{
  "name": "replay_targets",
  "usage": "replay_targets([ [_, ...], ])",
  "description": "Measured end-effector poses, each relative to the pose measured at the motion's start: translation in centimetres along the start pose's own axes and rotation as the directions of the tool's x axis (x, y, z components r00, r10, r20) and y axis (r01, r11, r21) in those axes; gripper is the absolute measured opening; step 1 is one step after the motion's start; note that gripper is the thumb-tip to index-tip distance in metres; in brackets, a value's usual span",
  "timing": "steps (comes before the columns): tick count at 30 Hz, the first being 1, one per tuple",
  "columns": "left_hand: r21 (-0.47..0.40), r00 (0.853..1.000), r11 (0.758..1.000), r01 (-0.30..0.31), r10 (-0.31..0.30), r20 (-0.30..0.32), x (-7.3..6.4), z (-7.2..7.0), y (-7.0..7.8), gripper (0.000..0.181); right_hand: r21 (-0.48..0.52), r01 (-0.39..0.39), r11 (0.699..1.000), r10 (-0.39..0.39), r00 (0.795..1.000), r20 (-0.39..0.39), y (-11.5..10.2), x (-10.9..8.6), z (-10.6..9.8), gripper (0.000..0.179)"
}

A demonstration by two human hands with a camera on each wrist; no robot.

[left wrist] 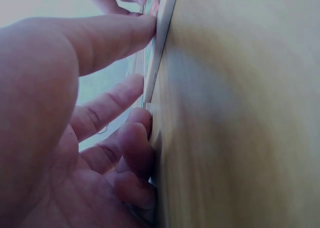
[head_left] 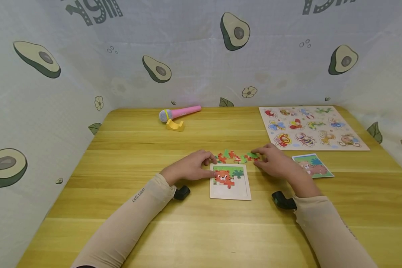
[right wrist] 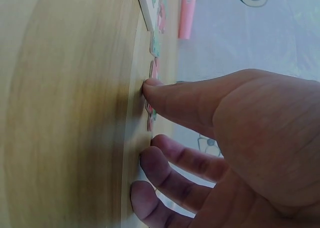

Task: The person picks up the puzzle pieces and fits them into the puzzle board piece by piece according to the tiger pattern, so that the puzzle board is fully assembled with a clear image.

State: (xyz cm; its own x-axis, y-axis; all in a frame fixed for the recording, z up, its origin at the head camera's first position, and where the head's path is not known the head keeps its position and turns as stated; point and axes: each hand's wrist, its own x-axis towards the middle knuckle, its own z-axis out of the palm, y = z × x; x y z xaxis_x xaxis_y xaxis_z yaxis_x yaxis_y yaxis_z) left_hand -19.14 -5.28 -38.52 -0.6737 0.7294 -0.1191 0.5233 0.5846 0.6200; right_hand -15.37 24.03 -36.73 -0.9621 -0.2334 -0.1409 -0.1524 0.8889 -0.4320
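A square puzzle board (head_left: 230, 191) lies on the table with a part-assembled orange tiger picture at its top. My left hand (head_left: 197, 166) is at the board's upper left corner, its thumb (left wrist: 117, 35) extended and touching the left edge. Loose puzzle pieces (head_left: 222, 158) lie in a row just beyond the board. At the right end of that row, my right hand (head_left: 274, 160) has its thumb and index finger on either side of a red and green piece (head_left: 251, 156). In the right wrist view the thumb (right wrist: 185, 98) covers part of the pieces; the index finger is hidden.
A picture card (head_left: 313, 166) lies beside the right wrist. Behind it is a large wooden insect puzzle (head_left: 308, 126). A pink toy microphone (head_left: 184, 111) and a yellow curved block (head_left: 175, 125) are at the back left. Printed cloth (head_left: 194, 41) borders the table.
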Motion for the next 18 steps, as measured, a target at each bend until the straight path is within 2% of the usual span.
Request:
replay_targets([
  [7,0.003,1.0,1.0,-0.003,0.003,-0.002,0.06,0.0,-0.16,0.034,0.024,-0.002,1.0,0.002,1.0,-0.025,-0.03,0.11,-0.19,0.033],
  [11,0.007,1.0,1.0,-0.008,0.008,0.0,0.15,0.08,-0.24,0.034,0.077,-0.025,0.997,0.027,0.999,-0.03,-0.08,0.05,-0.33,0.031],
  [18,0.009,1.0,1.0,-0.001,0.001,0.0,0.2,0.15,-0.29,0.034,0.12,-0.056,0.991,0.058,0.998,-0.015,0.12,-0.23,-0.94,0.027],
])
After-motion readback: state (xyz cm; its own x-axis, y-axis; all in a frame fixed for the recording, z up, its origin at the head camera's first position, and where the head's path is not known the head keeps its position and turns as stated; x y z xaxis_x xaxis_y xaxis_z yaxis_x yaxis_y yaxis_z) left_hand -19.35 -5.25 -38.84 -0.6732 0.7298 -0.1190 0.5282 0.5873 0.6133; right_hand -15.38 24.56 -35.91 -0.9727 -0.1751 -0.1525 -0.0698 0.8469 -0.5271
